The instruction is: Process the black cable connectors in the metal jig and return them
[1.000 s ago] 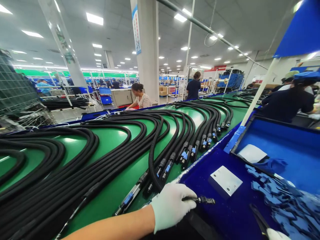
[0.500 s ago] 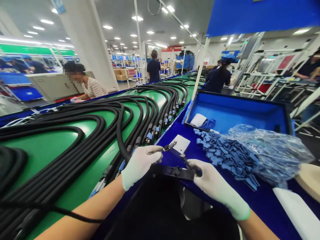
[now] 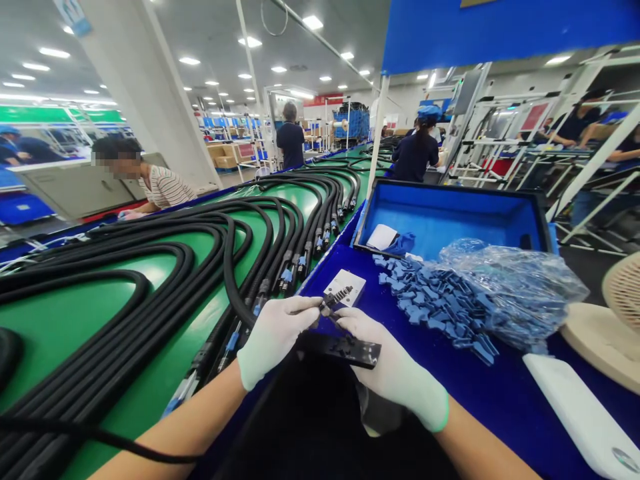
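Observation:
My gloved left hand (image 3: 283, 333) is closed, thumb and fingers pinching a small dark part with a ribbed end (image 3: 343, 294). Against the near end of that part, my gloved right hand (image 3: 383, 353) is closed on a short black stick-like piece (image 3: 334, 316), mostly covered by the fingers. Just beyond the fingertips lies a white block (image 3: 356, 283) with small holes. Below both hands is a black strip-like holder (image 3: 367, 353) bearing small dark bits; the right hand partly overlaps it.
Thick black hoses (image 3: 170, 280) with connector ends cover the green belt (image 3: 113, 293) on the left. Blue clips (image 3: 435, 300) lie heaped beside a clear plastic bag (image 3: 520, 287), before a blue bin (image 3: 460, 207). At right are a white device (image 3: 575, 407) and a fan (image 3: 623, 290). Co-workers stand beyond.
My right hand has moved left and up, bringing the black piece against the ribbed part in my left hand. The camera view has turned slightly right.

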Demonstrator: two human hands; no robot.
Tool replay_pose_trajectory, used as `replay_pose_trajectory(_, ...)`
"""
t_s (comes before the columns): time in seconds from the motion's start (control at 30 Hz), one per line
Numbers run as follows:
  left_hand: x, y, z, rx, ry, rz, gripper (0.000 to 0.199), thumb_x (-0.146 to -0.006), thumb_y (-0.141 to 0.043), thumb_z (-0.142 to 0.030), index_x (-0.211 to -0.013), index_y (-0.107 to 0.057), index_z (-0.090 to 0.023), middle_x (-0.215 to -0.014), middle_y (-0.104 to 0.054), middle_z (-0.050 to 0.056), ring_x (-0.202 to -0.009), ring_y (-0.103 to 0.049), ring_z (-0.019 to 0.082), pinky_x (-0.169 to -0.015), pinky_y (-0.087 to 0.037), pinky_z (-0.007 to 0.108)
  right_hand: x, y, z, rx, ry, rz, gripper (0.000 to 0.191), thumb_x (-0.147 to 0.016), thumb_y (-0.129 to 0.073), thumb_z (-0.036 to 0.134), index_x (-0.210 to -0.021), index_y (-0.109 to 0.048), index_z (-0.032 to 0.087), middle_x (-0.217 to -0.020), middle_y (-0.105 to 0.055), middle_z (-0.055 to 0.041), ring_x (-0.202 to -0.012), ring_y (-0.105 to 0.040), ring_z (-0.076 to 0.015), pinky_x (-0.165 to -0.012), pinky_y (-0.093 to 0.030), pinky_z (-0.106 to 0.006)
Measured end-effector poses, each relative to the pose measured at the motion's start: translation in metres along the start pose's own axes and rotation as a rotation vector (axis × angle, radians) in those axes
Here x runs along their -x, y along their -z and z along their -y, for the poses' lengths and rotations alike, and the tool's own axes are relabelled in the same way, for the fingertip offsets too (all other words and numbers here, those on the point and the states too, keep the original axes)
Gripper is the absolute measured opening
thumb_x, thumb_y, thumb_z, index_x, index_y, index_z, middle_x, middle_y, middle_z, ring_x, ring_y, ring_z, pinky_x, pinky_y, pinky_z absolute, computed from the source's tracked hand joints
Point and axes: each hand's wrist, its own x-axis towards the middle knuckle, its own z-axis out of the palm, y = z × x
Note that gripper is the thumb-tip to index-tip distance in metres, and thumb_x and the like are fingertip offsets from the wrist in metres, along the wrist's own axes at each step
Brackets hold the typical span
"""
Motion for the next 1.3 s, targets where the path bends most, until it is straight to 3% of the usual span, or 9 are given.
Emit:
replay_pose_trajectory(0.23, 0.000, -0.008, -0.003, -0.030, 0.003, -0.011, 0.031, -0.088, -0.067, -0.037, -0.112, -0.082, -0.024, -0.107, -0.079, 0.002, -0.102, -0.071, 0.024, -0.093, -0.054, 0.029, 0.011, -0.008, -0.026, 0.164, -0.093, 0.014, 0.026, -0.084, -0.062, 0.011, -0.107, -0.065, 0.022, -0.116, -0.064, -0.0093, -0.105, -0.061, -0.0247, -0.095, -0.053, -0.040)
replay_pose_trajectory(0.37, -0.026, -0.004, 0.006, 0.227, 0.088, 0.234, 0.048, -0.093, -0.062, -0.047, -0.132, -0.072, -0.019, -0.116, -0.076, 0.010, -0.101, -0.072, 0.027, -0.088, -0.058, 0.037, 0.016, -0.017, -0.042, 0.282, -0.184, 0.043, 0.023, -0.079, -0.056, 0.002, -0.094, -0.060, 0.019, -0.111, -0.061, -0.0096, -0.098, -0.058, -0.0229, -0.088, -0.050, -0.037)
replay_pose_trajectory(0.47, -0.052, -0.007, 0.018, 0.493, 0.148, 0.495, 0.051, -0.089, -0.070, -0.050, -0.126, -0.073, -0.015, -0.111, -0.076, 0.016, -0.098, -0.073, 0.029, -0.087, -0.058, 0.041, 0.016, -0.018, -0.040, 0.354, -0.257, 0.049, 0.025, -0.076, -0.049, -0.003, -0.087, -0.054, 0.019, -0.099, -0.059, -0.0066, -0.084, -0.054, -0.0191, -0.077, -0.046, -0.032)
replay_pose_trajectory(0.53, -0.064, -0.013, 0.025, 0.649, 0.169, 0.572, 0.049, -0.083, -0.079, -0.044, -0.121, -0.074, -0.012, -0.107, -0.076, 0.018, -0.097, -0.073, 0.029, -0.090, -0.057, 0.044, 0.015, -0.016, -0.035, 0.400, -0.318, 0.055, 0.026, -0.075, -0.046, -0.004, -0.084, -0.051, 0.020, -0.093, -0.057, -0.0045, -0.078, -0.050, -0.0169, -0.071, -0.041, -0.029)
replay_pose_trajectory(0.67, -0.072, -0.024, 0.032, 0.720, 0.172, 0.504, 0.053, -0.078, -0.087, -0.032, -0.124, -0.073, -0.010, -0.105, -0.076, 0.016, -0.087, -0.073, 0.023, -0.086, -0.057, 0.037, 0.013, -0.009, -0.028, 0.427, -0.445, 0.057, 0.024, -0.077, -0.048, -0.002, -0.086, -0.052, 0.020, -0.089, -0.059, -0.0029, -0.074, -0.051, -0.0151, -0.067, -0.037, -0.027)
replay_pose_trajectory(0.83, -0.068, -0.023, 0.025, 0.438, 0.135, 0.309, 0.049, -0.081, -0.082, -0.040, -0.123, -0.076, -0.016, -0.103, -0.079, 0.010, -0.090, -0.075, 0.024, -0.085, -0.059, 0.035, 0.015, 0.000, -0.029, 0.391, -0.528, 0.057, 0.021, -0.090, -0.060, 0.018, -0.111, -0.057, 0.019, -0.094, -0.067, -0.0064, -0.079, -0.061, -0.0190, -0.069, -0.039, -0.028)
replay_pose_trajectory(0.97, -0.062, -0.022, 0.016, 0.309, 0.133, 0.280, 0.047, -0.083, -0.079, -0.042, -0.122, -0.077, -0.016, -0.096, -0.080, 0.007, -0.084, -0.075, 0.022, -0.080, -0.060, 0.032, 0.014, -0.002, -0.044, 0.481, -0.503, 0.143, 0.012, -0.096, -0.057, 0.030, -0.100, -0.060, 0.019, -0.090, -0.069, -0.0073, -0.077, -0.064, -0.0195, -0.068, -0.036, -0.028)
replay_pose_trajectory(1.13, -0.065, -0.023, 0.015, 0.287, 0.144, 0.234, 0.050, -0.082, -0.081, -0.039, -0.125, -0.076, -0.015, -0.094, -0.079, 0.006, -0.080, -0.073, 0.019, -0.080, -0.058, 0.029, 0.004, -0.012, -0.068, 0.591, -0.498, 0.143, 0.004, -0.090, -0.058, 0.020, -0.086, -0.060, 0.020, -0.082, -0.069, -0.0035, -0.071, -0.062, -0.0168, -0.063, -0.030, -0.029)
replay_pose_trajectory(1.3, -0.076, -0.019, 0.013, 0.216, 0.070, 0.303, 0.046, -0.082, -0.080, -0.039, -0.123, -0.076, -0.016, -0.099, -0.078, 0.005, -0.083, -0.072, 0.019, -0.082, -0.056, 0.028, 0.004, -0.001, -0.053, 0.585, -0.504, 0.187, 0.012, -0.095, -0.057, 0.028, -0.094, -0.065, 0.020, -0.088, -0.072, -0.0080, -0.076, -0.066, -0.0213, -0.066, -0.035, -0.029)
